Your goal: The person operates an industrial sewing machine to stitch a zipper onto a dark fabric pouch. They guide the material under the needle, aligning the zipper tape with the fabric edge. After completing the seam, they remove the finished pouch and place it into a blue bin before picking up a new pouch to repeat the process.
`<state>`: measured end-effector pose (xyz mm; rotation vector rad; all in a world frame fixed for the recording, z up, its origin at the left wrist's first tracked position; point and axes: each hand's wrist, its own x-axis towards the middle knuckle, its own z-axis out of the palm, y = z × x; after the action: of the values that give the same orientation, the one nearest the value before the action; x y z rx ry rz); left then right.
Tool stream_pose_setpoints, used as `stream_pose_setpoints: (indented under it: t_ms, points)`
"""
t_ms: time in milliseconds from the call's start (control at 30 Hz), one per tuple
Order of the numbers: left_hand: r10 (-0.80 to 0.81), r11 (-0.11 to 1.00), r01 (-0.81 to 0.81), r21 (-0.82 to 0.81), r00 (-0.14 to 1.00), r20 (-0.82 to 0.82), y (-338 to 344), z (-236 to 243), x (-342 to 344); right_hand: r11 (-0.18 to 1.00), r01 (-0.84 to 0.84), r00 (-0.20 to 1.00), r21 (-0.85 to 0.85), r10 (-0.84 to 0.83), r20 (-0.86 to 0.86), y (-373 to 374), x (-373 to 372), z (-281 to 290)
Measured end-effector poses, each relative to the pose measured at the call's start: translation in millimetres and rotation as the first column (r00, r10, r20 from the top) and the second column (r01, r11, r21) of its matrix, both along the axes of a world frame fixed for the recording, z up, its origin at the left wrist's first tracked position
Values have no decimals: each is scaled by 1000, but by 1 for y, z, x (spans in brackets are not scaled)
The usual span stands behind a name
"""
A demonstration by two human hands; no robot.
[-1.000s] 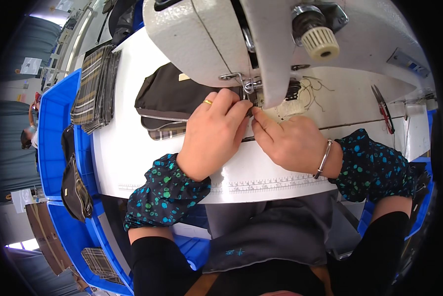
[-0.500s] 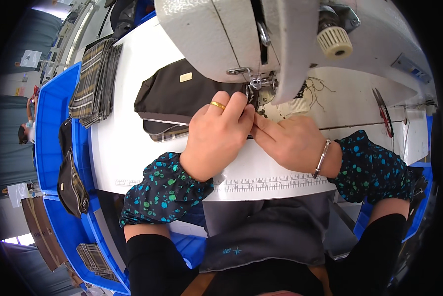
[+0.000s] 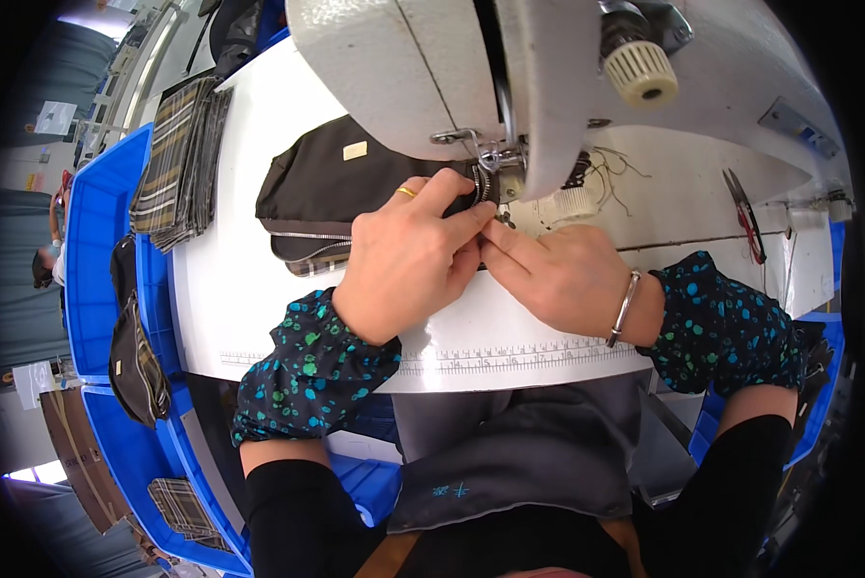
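A dark brown fabric pouch (image 3: 321, 178) with a silvery zipper (image 3: 307, 236) and a small cream label lies on the white table, its right end at the presser foot (image 3: 495, 156) of the sewing machine (image 3: 567, 77). My left hand (image 3: 408, 241) presses down on that end, fingers bent and pinching the zippered edge just in front of the foot. From the right, my right hand (image 3: 558, 270) meets it, thumb and forefinger closed at the same edge. The fingertips of both hands nearly touch, and what lies between them is partly hidden.
Plaid fabric pieces (image 3: 180, 159) are stacked at the table's far left. Blue bins (image 3: 105, 289) stand beside the table, with another dark pouch (image 3: 135, 356) draped over their edge. Red-handled scissors (image 3: 745, 217) and loose threads (image 3: 615, 178) lie to the right.
My left hand's fingers have shifted, the forefinger now stretching along the zipper and uncovering more of it. The right hand stays close to its place at the pouch's edge.
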<state>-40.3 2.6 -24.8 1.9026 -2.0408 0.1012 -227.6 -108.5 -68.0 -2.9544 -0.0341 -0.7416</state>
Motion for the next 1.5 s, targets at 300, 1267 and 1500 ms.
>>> stream_pose_setpoints:
  t_ms: [300, 1267, 1500]
  points:
    - [31, 999, -31, -13, 999, 44, -8, 1, -2, 999, 44, 998, -13, -43, 52, -6, 8, 2]
    - [0, 984, 44, 175, 970, -244, -16, 21, 20, 996, -70, 995, 47, 66, 81, -11, 8, -2]
    - [-40, 979, 87, 186, 970, -242, -16, 22, 25, 999, -34, 986, 30, 28, 162, -10, 6, 5]
